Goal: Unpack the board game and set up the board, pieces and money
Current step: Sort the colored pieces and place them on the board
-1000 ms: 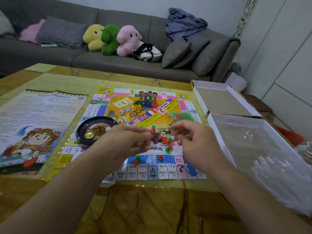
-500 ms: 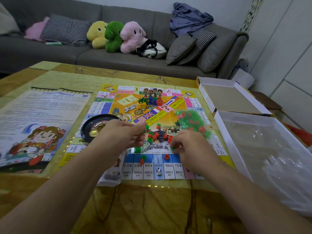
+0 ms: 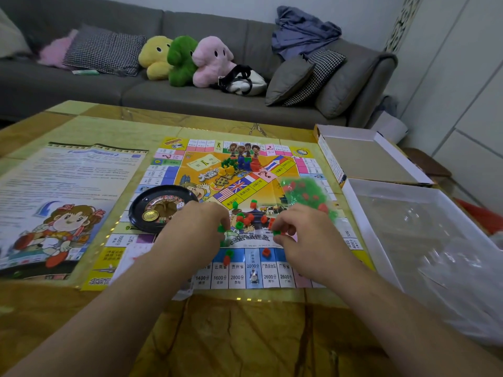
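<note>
Board: the game board (image 3: 272,186) lies flat and unfolded on the yellow-brown table (image 3: 245,336), its near edge facing the person.
Left hand: the left hand (image 3: 198,224) is low over the board's near half, fingers curled, pinching a small green house piece (image 3: 221,228) at the fingertips.
Right hand: the right hand (image 3: 304,229) is beside it, fingers curled, pinching another green piece (image 3: 276,232); a red piece shows just next to it.
Loose pieces: red and green houses (image 3: 246,220) lie scattered on the board between the two hands, with a few more (image 3: 266,252) on the near row of squares.
Bag: a clear bag of green and red pieces (image 3: 307,195) rests on the board just beyond the right hand.
Pawns: a cluster of coloured pawns (image 3: 241,164) sits near the board's far side.
Roulette wheel: a black roulette wheel (image 3: 158,208) sits on the board's left edge, touching or just behind the left hand.
Rule sheet: a printed sheet (image 3: 62,202) lies left of the board.
Box: the open box halves (image 3: 381,170) lie right of the board, the nearer one holding clear plastic.
Money: not discernible.
</note>
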Demonstrator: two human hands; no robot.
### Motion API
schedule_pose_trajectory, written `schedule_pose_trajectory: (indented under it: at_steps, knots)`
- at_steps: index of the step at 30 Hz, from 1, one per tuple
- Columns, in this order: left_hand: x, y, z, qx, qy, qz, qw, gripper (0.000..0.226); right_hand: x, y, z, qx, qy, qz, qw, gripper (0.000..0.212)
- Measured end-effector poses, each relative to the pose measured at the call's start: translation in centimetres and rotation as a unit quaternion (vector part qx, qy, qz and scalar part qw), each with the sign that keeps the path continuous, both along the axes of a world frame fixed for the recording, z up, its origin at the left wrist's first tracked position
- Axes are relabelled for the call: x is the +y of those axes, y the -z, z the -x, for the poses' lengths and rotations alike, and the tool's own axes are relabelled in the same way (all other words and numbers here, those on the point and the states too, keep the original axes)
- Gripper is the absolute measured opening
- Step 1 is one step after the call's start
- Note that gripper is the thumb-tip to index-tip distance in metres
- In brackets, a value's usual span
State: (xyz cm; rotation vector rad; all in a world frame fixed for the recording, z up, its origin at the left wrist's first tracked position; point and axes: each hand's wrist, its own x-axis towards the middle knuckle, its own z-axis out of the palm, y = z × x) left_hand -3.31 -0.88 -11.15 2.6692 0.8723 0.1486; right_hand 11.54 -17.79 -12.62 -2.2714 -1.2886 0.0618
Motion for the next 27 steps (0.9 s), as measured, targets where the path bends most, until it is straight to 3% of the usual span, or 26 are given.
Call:
schedule_pose_trajectory:
  at_steps: [8, 20, 23, 27]
  knots:
    - [-0.3, 0.0, -0.4, 0.029, 0.017, -0.006, 0.999, 0.021, -0.6, -0.4, 0.4, -0.001, -0.009, 0.005, 1.000, 0.014]
    - [-0.6, 0.0, -0.5, -0.052, 0.018, 0.030, 0.998, 0.023, -0.5, -1.1, 0.9, 0.071, -0.005, -0.038, 0.997, 0.013]
    - [-1.0, -0.9, -0.4, -0.117, 0.015, 0.112, 0.987, 0.026, -0.4, -1.8, 1.1, 0.149, -0.002, -0.101, 0.984, 0.015]
    - [-2.6, -2.8, -0.1, -0.213, 0.048, 0.312, 0.925, 0.021, -0.2, -2.8, 1.5, 0.254, -0.020, -0.172, 0.952, 0.017]
